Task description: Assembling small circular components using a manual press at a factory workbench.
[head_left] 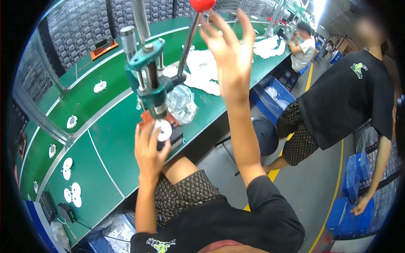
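A green hand-lever press (152, 90) stands on the table in front of me. Beneath its ram lies a round white disc (164, 130), over an orange-red fixture and dark base. My left hand (149, 147) grips the near left edge of this disc, thumb and fingers curved round it. The press's lever (190, 44) slants up to the right and ends in a red ball knob (202, 4). Raised beside the lever, my right hand (230, 50) has its fingers stretched apart and holds nothing; the knob is close to its fingertips.
Clear plastic bags (181, 105) lie right of the press, with white material behind. Several white discs (72, 195) rest on the green table (101, 168) at left. A conveyor (90, 101) carries white parts. A person (346, 101) stands at right beside a stool (265, 137) and a blue bin (270, 105).
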The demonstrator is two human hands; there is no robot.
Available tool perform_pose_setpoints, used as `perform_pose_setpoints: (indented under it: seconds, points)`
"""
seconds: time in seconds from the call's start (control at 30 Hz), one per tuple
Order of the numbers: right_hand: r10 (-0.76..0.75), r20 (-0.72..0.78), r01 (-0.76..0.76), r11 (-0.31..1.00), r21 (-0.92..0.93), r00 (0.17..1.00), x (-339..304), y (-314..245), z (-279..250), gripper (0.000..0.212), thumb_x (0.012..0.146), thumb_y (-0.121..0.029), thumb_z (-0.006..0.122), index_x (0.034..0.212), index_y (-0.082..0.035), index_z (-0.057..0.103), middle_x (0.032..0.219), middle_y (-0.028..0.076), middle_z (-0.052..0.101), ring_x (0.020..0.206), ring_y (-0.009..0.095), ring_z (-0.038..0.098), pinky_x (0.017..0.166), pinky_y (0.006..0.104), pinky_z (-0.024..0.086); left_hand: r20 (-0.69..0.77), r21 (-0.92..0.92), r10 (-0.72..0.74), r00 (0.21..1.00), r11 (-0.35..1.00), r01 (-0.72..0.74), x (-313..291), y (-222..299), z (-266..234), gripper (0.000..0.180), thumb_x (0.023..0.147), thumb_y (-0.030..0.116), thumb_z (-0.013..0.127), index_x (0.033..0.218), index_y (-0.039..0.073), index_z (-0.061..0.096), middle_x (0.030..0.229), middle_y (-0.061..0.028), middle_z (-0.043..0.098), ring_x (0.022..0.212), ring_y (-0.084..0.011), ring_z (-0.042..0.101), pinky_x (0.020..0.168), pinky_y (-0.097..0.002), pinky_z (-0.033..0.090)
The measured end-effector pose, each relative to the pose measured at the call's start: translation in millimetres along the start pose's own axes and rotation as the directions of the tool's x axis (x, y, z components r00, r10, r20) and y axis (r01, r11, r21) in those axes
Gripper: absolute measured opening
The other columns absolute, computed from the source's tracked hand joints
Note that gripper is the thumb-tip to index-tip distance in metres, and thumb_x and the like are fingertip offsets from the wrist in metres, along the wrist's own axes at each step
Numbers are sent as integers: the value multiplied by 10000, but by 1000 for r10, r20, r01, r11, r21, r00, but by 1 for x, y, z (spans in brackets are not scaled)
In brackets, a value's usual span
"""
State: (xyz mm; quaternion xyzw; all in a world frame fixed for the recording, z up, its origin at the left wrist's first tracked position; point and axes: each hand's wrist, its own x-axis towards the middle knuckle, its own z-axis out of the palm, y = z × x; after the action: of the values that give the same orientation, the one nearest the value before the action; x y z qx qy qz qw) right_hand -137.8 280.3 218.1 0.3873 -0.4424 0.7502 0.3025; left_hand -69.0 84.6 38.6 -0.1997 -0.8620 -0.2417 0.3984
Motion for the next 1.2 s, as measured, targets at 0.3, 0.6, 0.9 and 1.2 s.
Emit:
perform_pose_setpoints:
  seconds: [0.3,0.6,0.9,1.2]
  points:
    - [82,384,215,713,-668,920,-223,22,-35,600,704,-176,840,1184,-6,522,1259,189,584,1155,353,594,971,437,512,531,-714,-564,632,104,692,-73,63,-6,333,1039,214,473,1229,-46,561,1137,-96,637,1018,-146,613,915,-315,481]
    - [230,421,157,691,-705,877,-207,33,-70,651,675,-206,839,1219,31,571,1222,185,622,1089,337,638,943,420,519,670,-687,-478,567,-110,719,-62,64,-5,468,1051,312,444,1356,-42,463,1293,-170,574,1158,-262,610,993,-374,487]
    - [316,-196,-288,276,-917,928,-119,116,-246,553,705,-269,783,1176,-15,642,1160,174,597,1122,334,550,998,408,435,-238,640,-552,799,530,556,-102,-99,-125,514,943,278,625,1340,-28,510,1461,-256,401,1380,-415,351,1137,-495,286]
    - [343,-147,-200,123,-972,928,-135,143,-258,504,735,-317,775,1140,-35,676,1263,187,615,1161,343,565,1010,430,429,-147,321,-769,622,557,766,-155,-160,-160,487,943,197,637,1351,-33,502,1443,-243,443,1331,-384,414,1104,-468,324]
